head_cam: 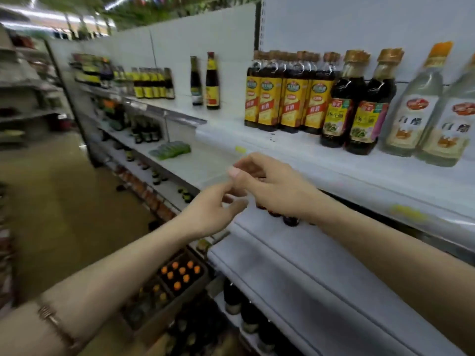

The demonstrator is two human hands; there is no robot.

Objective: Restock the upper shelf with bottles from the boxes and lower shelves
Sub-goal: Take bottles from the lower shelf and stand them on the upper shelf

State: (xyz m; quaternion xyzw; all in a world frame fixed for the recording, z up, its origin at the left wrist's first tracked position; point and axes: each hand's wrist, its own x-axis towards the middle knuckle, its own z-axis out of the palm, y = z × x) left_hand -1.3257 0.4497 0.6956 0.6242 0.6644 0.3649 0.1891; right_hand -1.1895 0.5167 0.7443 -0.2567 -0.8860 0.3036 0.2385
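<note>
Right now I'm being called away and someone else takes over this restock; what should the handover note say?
Left hand: empty, fingers loosely curled, in front of the lower shelf.
Right hand: also empty, just above dark bottle caps on the lower shelf.
Upper shelf: yellow-label bottles, two dark bottles and clear bottles stand to the right; a bare stretch lies left of them.
Box of orange-capped bottles sits on the floor below.
Left to do: fill that gap; no bottle is in hand yet.
</note>
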